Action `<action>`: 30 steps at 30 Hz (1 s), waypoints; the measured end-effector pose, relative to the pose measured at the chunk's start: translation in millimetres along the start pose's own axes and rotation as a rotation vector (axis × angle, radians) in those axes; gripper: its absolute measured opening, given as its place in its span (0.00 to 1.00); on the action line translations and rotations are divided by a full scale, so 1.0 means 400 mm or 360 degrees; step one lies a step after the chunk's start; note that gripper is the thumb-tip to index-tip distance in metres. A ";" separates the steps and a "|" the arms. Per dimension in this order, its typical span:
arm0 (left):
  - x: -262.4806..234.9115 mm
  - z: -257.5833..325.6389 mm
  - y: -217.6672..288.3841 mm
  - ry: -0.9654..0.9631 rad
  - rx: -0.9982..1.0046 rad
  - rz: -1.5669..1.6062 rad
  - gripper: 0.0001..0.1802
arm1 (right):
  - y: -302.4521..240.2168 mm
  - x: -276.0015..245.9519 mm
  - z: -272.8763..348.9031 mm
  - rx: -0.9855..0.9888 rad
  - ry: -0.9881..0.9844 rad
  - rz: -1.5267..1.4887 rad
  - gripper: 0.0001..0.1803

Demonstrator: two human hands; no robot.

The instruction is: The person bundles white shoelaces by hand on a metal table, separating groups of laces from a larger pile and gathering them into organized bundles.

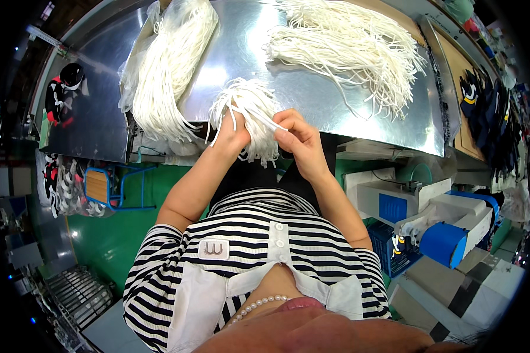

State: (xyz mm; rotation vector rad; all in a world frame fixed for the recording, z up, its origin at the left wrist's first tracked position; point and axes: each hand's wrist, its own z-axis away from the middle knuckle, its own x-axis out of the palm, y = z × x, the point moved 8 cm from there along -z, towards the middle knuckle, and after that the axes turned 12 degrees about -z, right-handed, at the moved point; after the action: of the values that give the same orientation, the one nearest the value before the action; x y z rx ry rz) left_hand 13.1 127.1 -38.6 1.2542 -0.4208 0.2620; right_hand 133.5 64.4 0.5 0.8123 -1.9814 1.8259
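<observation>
Hands (232,135) around white cord bundle (250,103)

One view only, head-worn fisheye, left lens of a side-by-side pair. It looks steeply down over the wearer's chin and striped shirt (247,235), which fill the lower middle of the picture, very near the lens. Facing forward and down onto a metal worktable (347,100) across the top; its edges bow toward the rim. Both forearms enter from below and meet at the left hand (232,134) and right hand (300,141), close, just above centre. Green floor (109,235) shows far below at left. Dark vignette rings the picture.
</observation>
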 end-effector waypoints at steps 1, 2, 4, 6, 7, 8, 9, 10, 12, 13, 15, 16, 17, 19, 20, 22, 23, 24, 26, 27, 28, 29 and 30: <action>0.003 0.000 0.000 -0.0022 -0.0032 -0.0023 0.13 | 0.000 0.003 0.000 -0.0004 -0.0021 -0.0009 0.06; 0.002 -0.005 -0.005 -0.0040 -0.0060 -0.0002 0.13 | 0.007 -0.008 0.001 0.0048 0.0008 -0.0087 0.07; -0.009 -0.027 -0.030 -0.0069 -0.0116 0.0087 0.13 | 0.017 -0.014 0.004 0.0147 0.0047 -0.0136 0.09; -0.011 -0.035 -0.040 -0.0090 -0.0152 0.0147 0.13 | 0.019 -0.011 0.010 0.0236 0.0070 -0.0083 0.11; -0.011 -0.033 -0.039 -0.0096 -0.0157 0.0141 0.13 | 0.020 -0.015 0.013 0.0258 0.0108 -0.0003 0.11; -0.011 -0.031 -0.037 -0.0102 -0.0162 0.0136 0.14 | 0.022 -0.017 0.014 0.0280 0.0146 0.0079 0.11; -0.019 -0.039 -0.046 -0.0087 -0.0201 0.0167 0.14 | 0.024 -0.021 0.016 0.0302 0.0183 0.0160 0.11; -0.032 -0.053 -0.060 -0.0072 -0.0240 0.0198 0.14 | 0.021 -0.034 0.019 0.0279 0.0261 0.0163 0.11; -0.030 -0.051 -0.056 -0.0052 -0.0256 0.0221 0.14 | 0.015 -0.067 0.028 0.0233 0.0414 0.0165 0.12; -0.025 -0.042 -0.050 -0.0048 -0.0233 0.0214 0.14 | 0.006 -0.079 0.030 0.0164 0.0509 0.0067 0.11; -0.020 -0.040 -0.042 -0.0069 -0.0186 0.0222 0.14 | -0.005 -0.083 0.025 0.0102 0.0466 -0.0029 0.10; -0.025 -0.047 -0.046 -0.0093 -0.0165 0.0238 0.13 | 0.007 -0.078 0.023 0.0169 0.0416 -0.0126 0.10; -0.031 -0.054 -0.053 -0.0119 -0.0148 0.0252 0.13 | 0.018 -0.072 0.024 0.0236 0.0370 -0.0223 0.10; -0.057 -0.076 -0.069 -0.0178 -0.0145 0.0218 0.13 | 0.040 -0.055 0.031 0.0384 0.0230 -0.0373 0.09; -0.056 -0.081 -0.064 -0.0208 -0.0141 0.0200 0.13 | 0.050 -0.043 0.039 0.0463 0.0133 -0.0425 0.09; -0.058 -0.088 -0.056 -0.0121 -0.0129 0.0187 0.13 | 0.058 -0.013 0.056 0.0486 0.0047 -0.0439 0.08; -0.060 -0.088 -0.051 -0.0072 -0.0123 0.0183 0.12 | 0.060 0.003 0.068 0.0558 -0.0084 -0.0625 0.07; -0.068 -0.097 -0.054 -0.0076 -0.0114 0.0268 0.12 | 0.043 0.029 0.090 0.0583 -0.0223 -0.0303 0.07; -0.075 -0.120 -0.055 -0.0096 -0.0107 0.0432 0.11 | -0.020 0.126 0.121 0.0526 -0.0542 0.0085 0.08; -0.065 -0.120 -0.046 -0.0111 -0.0110 0.0510 0.10 | -0.008 0.133 0.128 0.0624 -0.0550 -0.0018 0.09; -0.078 -0.102 -0.064 0.0115 -0.0220 0.0624 0.10 | -0.018 0.141 0.123 0.0552 -0.0543 0.0047 0.10; -0.082 -0.109 -0.073 0.0116 -0.0238 0.0642 0.10 | -0.032 0.147 0.122 0.0489 -0.0541 0.0119 0.11; -0.100 -0.127 -0.091 0.0120 -0.0259 0.0664 0.11 | -0.030 0.131 0.121 0.0504 -0.0433 0.0235 0.12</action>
State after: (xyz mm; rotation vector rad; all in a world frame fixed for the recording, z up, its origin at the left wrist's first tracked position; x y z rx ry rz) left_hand 0.7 166.4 -100.6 0.9859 -0.6252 0.6151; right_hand 106.5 6.7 34.9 1.0831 -1.9812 2.2591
